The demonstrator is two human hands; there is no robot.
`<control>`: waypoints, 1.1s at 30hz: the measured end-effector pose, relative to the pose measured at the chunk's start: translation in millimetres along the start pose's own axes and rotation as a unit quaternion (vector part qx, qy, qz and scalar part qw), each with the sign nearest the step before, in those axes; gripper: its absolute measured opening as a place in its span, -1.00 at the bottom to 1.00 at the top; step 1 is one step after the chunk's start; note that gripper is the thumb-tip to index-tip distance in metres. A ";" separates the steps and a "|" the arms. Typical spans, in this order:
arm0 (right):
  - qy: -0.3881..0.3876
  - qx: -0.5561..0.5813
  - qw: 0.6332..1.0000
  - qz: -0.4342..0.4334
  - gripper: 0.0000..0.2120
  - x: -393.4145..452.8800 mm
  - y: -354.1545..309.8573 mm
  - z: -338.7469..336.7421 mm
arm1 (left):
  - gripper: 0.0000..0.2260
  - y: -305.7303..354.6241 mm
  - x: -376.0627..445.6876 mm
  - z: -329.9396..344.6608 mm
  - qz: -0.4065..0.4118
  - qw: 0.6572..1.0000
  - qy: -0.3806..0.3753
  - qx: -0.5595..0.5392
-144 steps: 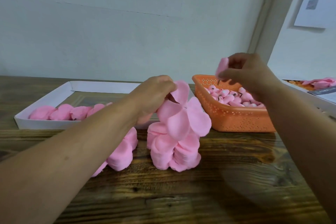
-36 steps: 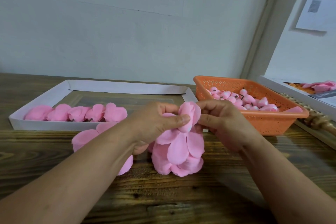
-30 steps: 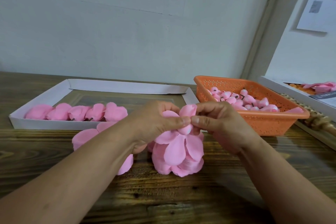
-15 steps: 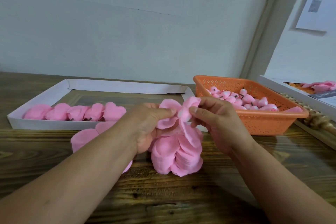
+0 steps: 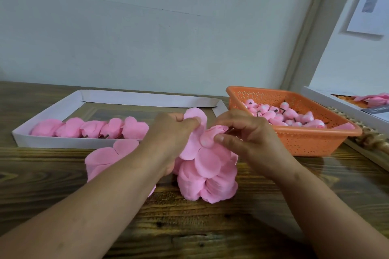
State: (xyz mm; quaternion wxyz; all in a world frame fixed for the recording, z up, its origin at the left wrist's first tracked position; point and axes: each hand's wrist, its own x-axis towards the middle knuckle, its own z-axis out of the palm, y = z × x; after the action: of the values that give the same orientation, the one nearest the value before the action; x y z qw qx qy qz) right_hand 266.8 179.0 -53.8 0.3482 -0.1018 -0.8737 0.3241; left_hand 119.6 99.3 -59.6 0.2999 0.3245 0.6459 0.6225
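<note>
Pink petals (image 5: 207,161) hang in soft, rounded, overlapping lobes, top one curled.

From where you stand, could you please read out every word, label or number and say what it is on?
Nothing can be read.
Sheet of paper on the right wall: print too blurred to read.
Dark label on the white box at the right edge: lettering too small to read.
</note>
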 end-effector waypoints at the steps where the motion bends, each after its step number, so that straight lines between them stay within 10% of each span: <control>1: -0.002 0.001 1.000 0.003 -0.74 0.1 -0.1 0.7 | -0.86 -0.5 -1.0 0.5 0.006 1.000 -0.012 0.010; 16: 0.022 0.039 0.994 0.097 -0.85 0.7 2.3 -5.2 | -0.63 8.3 -19.8 1.7 0.083 0.976 -0.170 0.106; 26: 0.028 0.061 0.994 0.091 -0.88 0.3 4.8 -6.6 | -0.48 7.6 -17.2 -0.1 -0.010 0.968 -0.250 0.025; 33: 0.045 0.070 0.991 0.105 -0.87 1.4 2.6 -3.0 | -0.88 2.3 -12.8 -2.0 0.017 0.946 -0.324 0.023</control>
State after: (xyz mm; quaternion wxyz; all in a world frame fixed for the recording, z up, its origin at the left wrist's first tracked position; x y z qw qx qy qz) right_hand 267.7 183.0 -53.0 0.3577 -0.1833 -0.8164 0.4147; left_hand 125.9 88.0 -57.4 0.4750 0.5257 0.5226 0.4742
